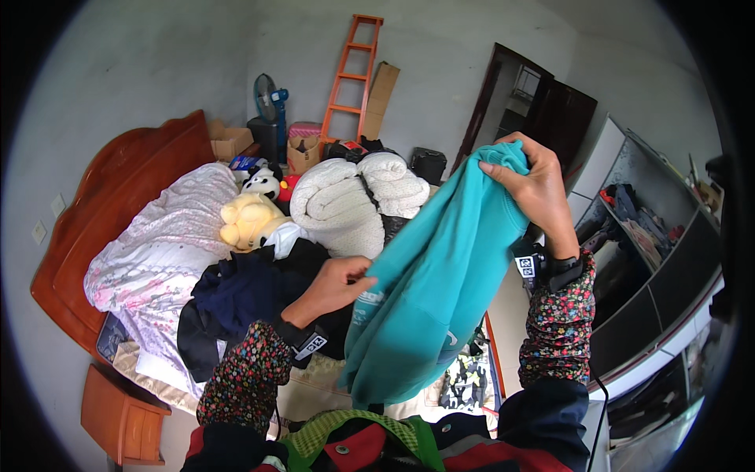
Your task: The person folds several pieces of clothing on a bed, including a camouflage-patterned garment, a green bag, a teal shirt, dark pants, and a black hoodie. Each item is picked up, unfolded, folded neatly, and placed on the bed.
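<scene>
A teal garment [440, 283], seemingly a sweatshirt with a ribbed neckline and light print, hangs in front of me. My right hand [539, 185] is raised and closed around its bunched upper end. Lower down on the left, my left hand [334, 283] pinches the garment's edge between thumb and fingers. Dark clothes [244, 291], navy and black, lie heaped on the bed just beyond my left forearm. A camouflage-patterned cloth [464, 383] shows below the hanging garment, partly covered by it.
Rolled white quilts [338, 204], a yellow plush toy [250, 222] and floral bedding [169, 236] lie on the bed by its wooden headboard [130, 189]. An orange ladder [348, 86] leans on the far wall. At right stands an open wardrobe [653, 267] holding clothes; a nightstand [122, 417] is lower left.
</scene>
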A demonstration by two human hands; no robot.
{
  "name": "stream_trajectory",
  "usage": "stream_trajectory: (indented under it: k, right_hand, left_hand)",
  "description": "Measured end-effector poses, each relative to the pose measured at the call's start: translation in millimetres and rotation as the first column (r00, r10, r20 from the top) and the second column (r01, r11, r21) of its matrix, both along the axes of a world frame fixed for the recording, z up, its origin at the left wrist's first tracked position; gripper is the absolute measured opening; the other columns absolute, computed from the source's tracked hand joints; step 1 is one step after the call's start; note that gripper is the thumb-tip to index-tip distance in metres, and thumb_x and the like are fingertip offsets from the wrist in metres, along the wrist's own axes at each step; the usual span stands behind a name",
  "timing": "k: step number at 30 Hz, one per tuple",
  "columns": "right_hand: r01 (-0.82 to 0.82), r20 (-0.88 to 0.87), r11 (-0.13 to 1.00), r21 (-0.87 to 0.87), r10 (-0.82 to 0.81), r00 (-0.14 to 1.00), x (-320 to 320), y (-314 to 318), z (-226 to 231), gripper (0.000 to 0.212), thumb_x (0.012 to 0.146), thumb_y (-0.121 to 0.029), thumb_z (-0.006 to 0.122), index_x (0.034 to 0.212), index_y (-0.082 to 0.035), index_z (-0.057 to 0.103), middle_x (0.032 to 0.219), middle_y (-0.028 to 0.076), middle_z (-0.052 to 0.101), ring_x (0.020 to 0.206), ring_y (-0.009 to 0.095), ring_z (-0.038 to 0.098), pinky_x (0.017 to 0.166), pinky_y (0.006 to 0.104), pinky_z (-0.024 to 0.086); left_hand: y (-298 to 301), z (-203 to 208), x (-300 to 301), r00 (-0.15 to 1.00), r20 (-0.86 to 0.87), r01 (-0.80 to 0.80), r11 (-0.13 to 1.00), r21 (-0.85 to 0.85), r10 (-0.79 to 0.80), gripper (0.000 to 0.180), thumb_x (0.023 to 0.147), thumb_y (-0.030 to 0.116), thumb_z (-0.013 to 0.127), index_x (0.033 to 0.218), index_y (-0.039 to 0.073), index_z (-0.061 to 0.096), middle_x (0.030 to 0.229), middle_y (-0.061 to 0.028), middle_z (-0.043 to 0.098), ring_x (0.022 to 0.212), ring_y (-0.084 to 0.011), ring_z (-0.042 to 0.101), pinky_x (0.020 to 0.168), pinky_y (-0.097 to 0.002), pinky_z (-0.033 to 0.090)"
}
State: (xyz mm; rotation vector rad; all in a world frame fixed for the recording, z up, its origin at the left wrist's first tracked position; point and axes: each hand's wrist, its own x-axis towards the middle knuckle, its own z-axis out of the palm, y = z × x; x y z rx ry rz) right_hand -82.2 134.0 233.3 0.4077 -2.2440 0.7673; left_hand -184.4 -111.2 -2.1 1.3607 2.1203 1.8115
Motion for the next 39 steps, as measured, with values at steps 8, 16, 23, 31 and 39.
stream_trajectory:
  k: [8,16,23,31,39]
  right_hand:
    - [0.199,-0.106,0.979,0.049,-0.193,0.975,-0.8,4.4,-0.2,0.018,0.076,-0.008,0.075,0.084,0.004,0.064,0.069,0.014,0.064,0.061,0.018,0.063,0.061,0.0306,0.051]
    - [0.193,-0.073,0.981,0.009,-0.192,0.979,0.7,-5.1,1.7,0.018,0.075,-0.008,0.076,0.082,0.004,0.064,0.07,0.015,0.065,0.063,0.021,0.065,0.062,0.0328,0.052]
    - [0.191,-0.082,0.981,0.034,-0.188,0.979,-1.3,-11.8,-2.7,0.019,0.075,-0.009,0.076,0.08,0.004,0.063,0.068,0.016,0.064,0.062,0.022,0.065,0.061,0.0327,0.052]
    - [0.239,0.002,0.97,0.032,-0.24,0.971,0.9,-16.3,-4.9,0.017,0.078,-0.009,0.075,0.087,0.002,0.065,0.075,0.011,0.066,0.066,0.017,0.064,0.066,0.0303,0.053]
    - [0.06,0.01,0.995,-0.081,-0.059,0.998,23.8,-21.2,-2.0,0.02,0.075,-0.01,0.076,0.086,0.003,0.064,0.074,0.01,0.066,0.069,0.017,0.065,0.066,0.0306,0.052]
  left_hand:
    - [-8.2,18.4,22.0,0.574,-0.718,-0.358,0.909,0.212,0.394,0.046,0.078,-0.002,0.062,0.12,0.015,0.063,0.088,-0.0078,0.057,0.066,-0.0225,0.06,0.055,-0.0312,0.051]
    - [6.6,0.3,31.2,0.645,-0.72,-0.32,0.946,0.052,0.258,0.038,0.074,-0.004,0.062,0.108,0.012,0.068,0.086,-0.0071,0.051,0.068,-0.0215,0.058,0.057,-0.0314,0.05]
    - [23.5,-15.0,40.3,0.855,-0.469,-0.255,0.967,-0.007,0.222,0.042,0.077,0.028,0.078,0.107,0.001,0.066,0.095,-0.0133,0.055,0.092,-0.03,0.058,0.079,-0.0366,0.047]
    - [39.5,-21.7,53.8,0.838,-0.502,-0.238,0.971,0.015,0.214,0.065,0.069,0.047,0.081,0.104,-0.006,0.066,0.091,-0.0149,0.054,0.087,-0.0314,0.054,0.078,-0.039,0.044]
    - [14.8,-19.7,15.2,0.954,0.194,0.229,0.973,0.027,-0.23,0.056,0.085,0.028,0.069,0.132,0.001,0.054,0.121,-0.0149,0.055,0.124,-0.0244,0.045,0.107,-0.0328,0.033]
